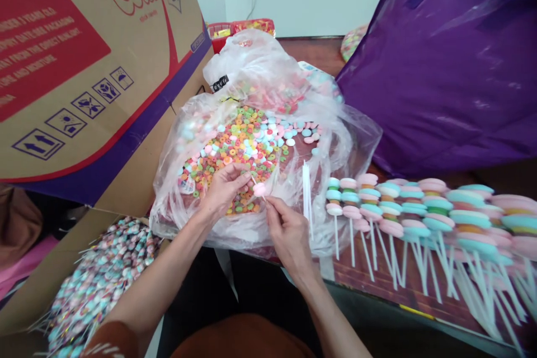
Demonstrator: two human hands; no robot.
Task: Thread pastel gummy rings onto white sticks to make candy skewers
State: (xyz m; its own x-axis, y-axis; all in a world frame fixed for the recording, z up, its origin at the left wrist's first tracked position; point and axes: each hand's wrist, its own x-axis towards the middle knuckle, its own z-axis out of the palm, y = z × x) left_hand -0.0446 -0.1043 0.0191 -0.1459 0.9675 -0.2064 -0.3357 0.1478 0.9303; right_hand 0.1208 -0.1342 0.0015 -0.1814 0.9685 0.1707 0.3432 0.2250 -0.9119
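Over a clear plastic bag (331, 224) of loose candy, my two hands meet at a thin white lollipop stick with a pink marshmallow-like candy (259, 189) on it. My left hand (226, 187) is closed in a pinch by the stick's upper end. Below the candy, the thumb and fingers of my right hand (289, 229) pinch the stick's lower part. Small ring candies (241, 117) in orange, green and red lie under my hands. Among them are pink, blue and white discs (289, 134). Bare white sticks (307, 190) lie just right of my right hand.
Finished candy sticks (390, 207) lie in a row along the right of the table. A large cardboard box (138, 123) stands at left, above an open box heaped with wrapped candy sticks (104, 285). A purple bag (453, 67) fills the right back.
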